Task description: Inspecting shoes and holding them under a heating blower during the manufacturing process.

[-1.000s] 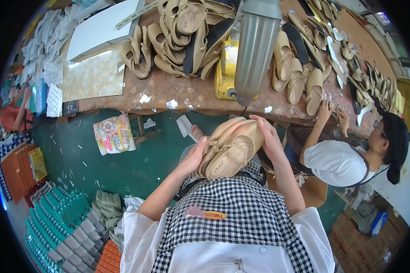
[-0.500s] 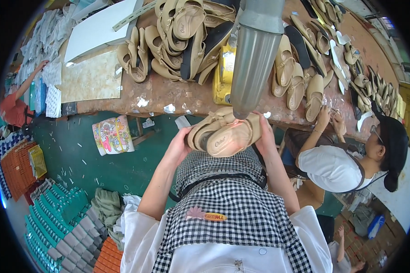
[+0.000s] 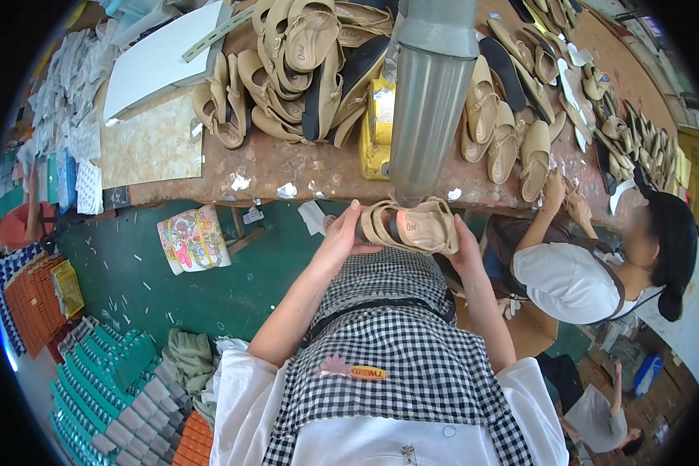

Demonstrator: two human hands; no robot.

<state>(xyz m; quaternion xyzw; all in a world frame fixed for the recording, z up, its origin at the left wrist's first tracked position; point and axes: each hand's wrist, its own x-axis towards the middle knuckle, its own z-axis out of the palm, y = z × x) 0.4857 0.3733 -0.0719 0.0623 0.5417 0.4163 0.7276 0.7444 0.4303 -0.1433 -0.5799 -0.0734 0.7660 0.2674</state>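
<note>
Below the end of a wide metal tube (image 3: 431, 124), I hold a pair of tan sandals (image 3: 427, 230) side by side, with straps and insoles facing up. At their left end, my left hand (image 3: 348, 233) is closed with its thumb raised along the side. My right hand (image 3: 466, 247) grips the other end, its fingers mostly hidden beneath the soles. A small reddish glow lies on one insole, just under the tube's mouth.
A yellow machine base (image 3: 377, 132) stands by the tube on the brown worktable (image 3: 272, 175). Piles of tan sandals (image 3: 307, 70) lie behind. At the right, a co-worker (image 3: 571, 279) handles something at the table edge. Green crates (image 3: 105, 380) stack at lower left.
The sandals have turned and moved slightly right, away from my body. My left hand has shifted right and up with them. The reddish glow on the insole has shrunk.
</note>
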